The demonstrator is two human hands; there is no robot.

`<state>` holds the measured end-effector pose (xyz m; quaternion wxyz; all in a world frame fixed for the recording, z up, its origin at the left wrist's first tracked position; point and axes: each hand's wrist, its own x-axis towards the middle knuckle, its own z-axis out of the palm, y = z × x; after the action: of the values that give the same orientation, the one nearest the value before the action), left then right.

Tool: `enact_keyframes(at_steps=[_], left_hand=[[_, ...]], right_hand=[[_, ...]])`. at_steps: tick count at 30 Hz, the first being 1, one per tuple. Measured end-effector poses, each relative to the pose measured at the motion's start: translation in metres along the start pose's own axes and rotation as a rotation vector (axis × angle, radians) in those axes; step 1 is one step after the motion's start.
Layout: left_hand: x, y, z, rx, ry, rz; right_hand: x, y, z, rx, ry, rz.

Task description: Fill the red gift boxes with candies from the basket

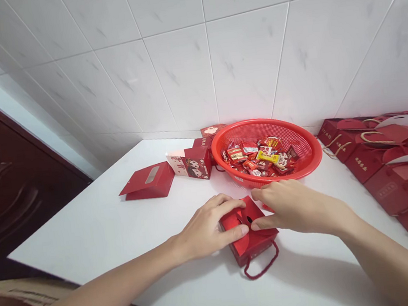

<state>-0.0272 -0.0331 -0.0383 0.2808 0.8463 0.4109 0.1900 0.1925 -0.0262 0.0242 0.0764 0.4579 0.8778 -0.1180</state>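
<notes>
A small red gift box (256, 249) with a dark red cord handle (263, 268) lies on the white table, its top flaps partly folded over. My left hand (209, 228) grips the box from its left side, thumb and fingers pressed on a flap. From the right, my right hand (296, 206) has its thumb on the top near a dark hole, and its curled fingers are at the box's far right edge. Right behind the box stands a red plastic basket (310, 152) holding many wrapped candies (260, 158).
An unfilled-looking red box (148, 179) and a printed red box (194, 165) stand at the back left. Rows of red boxes with cord handles (390, 184) line the right side. A tiled wall (180, 76) closes off the back of the white table (98, 235).
</notes>
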Motion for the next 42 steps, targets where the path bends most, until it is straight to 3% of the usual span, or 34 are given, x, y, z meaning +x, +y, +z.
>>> enact_keyframes(at_steps=[6,10,14,19,25,32,42], left_hand=[[0.002,0.000,-0.004,0.193,0.181,-0.147],[0.002,-0.002,-0.006,0.167,0.211,-0.155],[0.001,-0.002,-0.007,0.027,0.162,-0.086],[0.001,-0.005,-0.005,-0.107,0.153,-0.074],[0.004,-0.007,-0.010,-0.120,0.077,-0.019],[0.004,-0.010,-0.010,-0.239,0.036,-0.077],[0.003,-0.010,-0.021,-0.188,-0.018,-0.123]], right_hand=[[-0.005,-0.013,0.008,0.060,0.095,-0.046],[0.001,-0.025,0.022,0.012,0.143,-0.040],[0.004,-0.027,0.024,-0.033,0.152,-0.044],[0.004,-0.012,0.012,0.043,0.084,-0.147],[0.010,0.006,0.008,0.158,0.032,-0.220],[0.006,0.008,0.005,0.176,-0.018,-0.111],[-0.004,0.017,0.002,0.209,-0.020,-0.040]])
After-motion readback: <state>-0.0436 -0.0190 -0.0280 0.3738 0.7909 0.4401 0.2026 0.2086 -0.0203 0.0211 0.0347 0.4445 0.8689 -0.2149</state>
